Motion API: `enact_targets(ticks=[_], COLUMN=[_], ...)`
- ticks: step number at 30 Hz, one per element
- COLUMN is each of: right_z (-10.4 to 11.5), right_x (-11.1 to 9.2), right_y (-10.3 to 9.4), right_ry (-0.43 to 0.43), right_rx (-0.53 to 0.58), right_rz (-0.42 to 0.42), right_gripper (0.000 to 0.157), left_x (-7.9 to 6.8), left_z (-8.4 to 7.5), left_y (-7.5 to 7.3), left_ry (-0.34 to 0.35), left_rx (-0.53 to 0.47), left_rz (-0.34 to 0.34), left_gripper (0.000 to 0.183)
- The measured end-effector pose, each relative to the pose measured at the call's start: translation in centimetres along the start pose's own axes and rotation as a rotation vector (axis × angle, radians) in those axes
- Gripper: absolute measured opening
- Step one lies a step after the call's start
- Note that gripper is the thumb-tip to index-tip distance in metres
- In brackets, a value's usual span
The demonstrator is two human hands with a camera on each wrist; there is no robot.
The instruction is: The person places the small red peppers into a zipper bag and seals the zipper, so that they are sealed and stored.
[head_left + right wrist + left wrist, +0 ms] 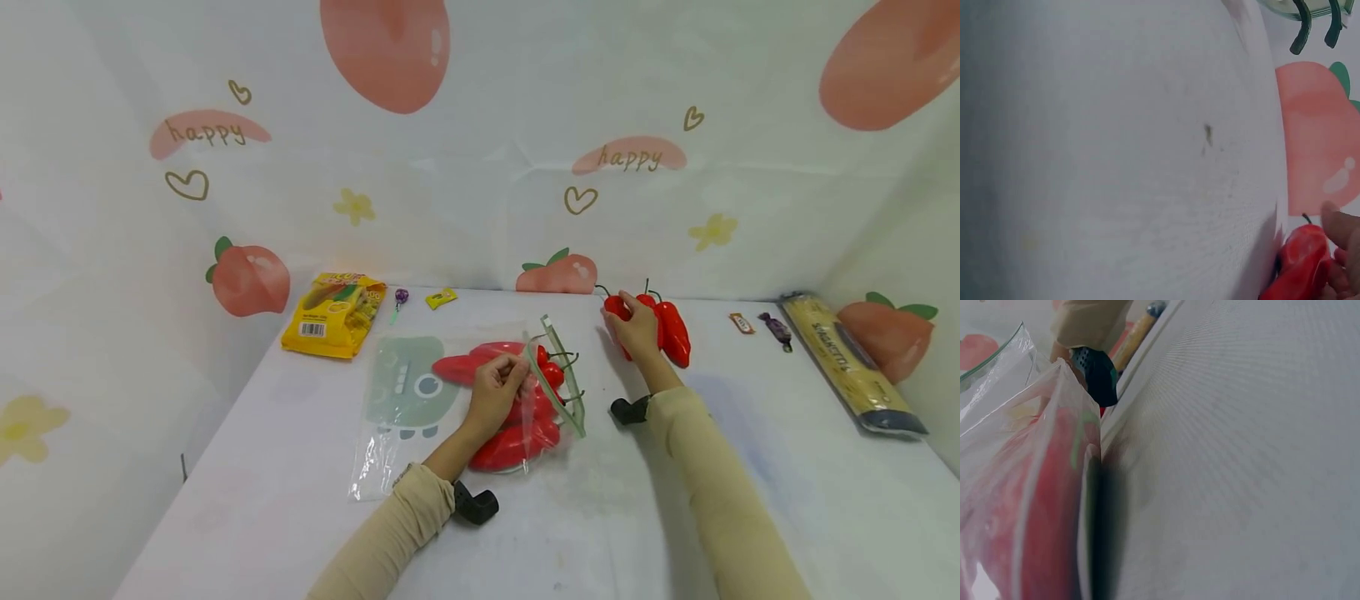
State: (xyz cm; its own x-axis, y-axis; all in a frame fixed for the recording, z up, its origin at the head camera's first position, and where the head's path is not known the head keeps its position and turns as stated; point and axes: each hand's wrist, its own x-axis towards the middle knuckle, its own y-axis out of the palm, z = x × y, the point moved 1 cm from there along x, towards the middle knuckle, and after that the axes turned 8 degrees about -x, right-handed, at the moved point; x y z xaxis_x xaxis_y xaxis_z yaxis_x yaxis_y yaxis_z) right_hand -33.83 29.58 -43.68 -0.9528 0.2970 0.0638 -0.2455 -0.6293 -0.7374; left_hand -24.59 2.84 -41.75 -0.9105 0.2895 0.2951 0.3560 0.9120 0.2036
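Observation:
A clear zip bag (390, 467) with a green zip edge lies on its side, its mouth toward the right. Several red peppers (517, 444) with dark stems are inside it. My left hand (495, 396) pinches the upper film of the bag near the mouth. To the right, my right hand (640, 329) holds a red pepper (615, 307) by its upper part, fingers and thumb on either side. Beside that hand lies another red pepper (674, 335), with one more partly hidden behind the fingers. In the right wrist view, the thumb is next to a pepper (1304, 262).
A yellow snack bag (330, 321), a lollipop (401, 297) and a yellow wrapped sweet (441, 298) lie at the back left. On the right are two small wrapped sweets (776, 332) and a long spaghetti pack (851, 367). A printed cloth wall (465, 167) stands behind.

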Motion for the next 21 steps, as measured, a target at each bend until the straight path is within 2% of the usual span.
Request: enact_targets(ticks=[5,7,10,14,17,18,21], right_z=[-0.2,-0.2,-0.2,0.4,1.2,1.6,2.8], right_x=[0.1,0.1,-0.2,-0.7,-1.3,-1.5,-2.3], right_y=[0.3,0.2,0.2,0.0,-0.2,-0.3,-0.7], right_ry=[0.027,0.029,0.005,-0.061,-0.057,-0.026,0.12], right_rx=[-0.065,-0.062,-0.049,0.032,0.203,0.296,0.677], right_rz=[0.12,0.139,0.12,0.061,0.046,0.051,0.091], right_gripper=[0.07,0.07,0.063,0.054,0.049,0.048,0.046], left_x=[0.0,0.0,0.0,-0.1,0.2,0.3,0.6], left_z=[-0.1,-0.2,-0.2,0.0,0.9,1.3,2.2], left_y=[0.1,0.1,0.1,0.1,-0.2,-0.2,-0.5], left_ry=[0.002,0.005,0.006,0.005,0.003,0.005,0.017], left_rx=[0.003,0.003,0.004,0.003,-0.01,-0.012,-0.017], left_rz=[0.001,-0.002,0.0,0.004,0.0,-0.002,-0.004], left_gripper=[0.021,0.02,0.02,0.019,0.019,0.02,0.022])
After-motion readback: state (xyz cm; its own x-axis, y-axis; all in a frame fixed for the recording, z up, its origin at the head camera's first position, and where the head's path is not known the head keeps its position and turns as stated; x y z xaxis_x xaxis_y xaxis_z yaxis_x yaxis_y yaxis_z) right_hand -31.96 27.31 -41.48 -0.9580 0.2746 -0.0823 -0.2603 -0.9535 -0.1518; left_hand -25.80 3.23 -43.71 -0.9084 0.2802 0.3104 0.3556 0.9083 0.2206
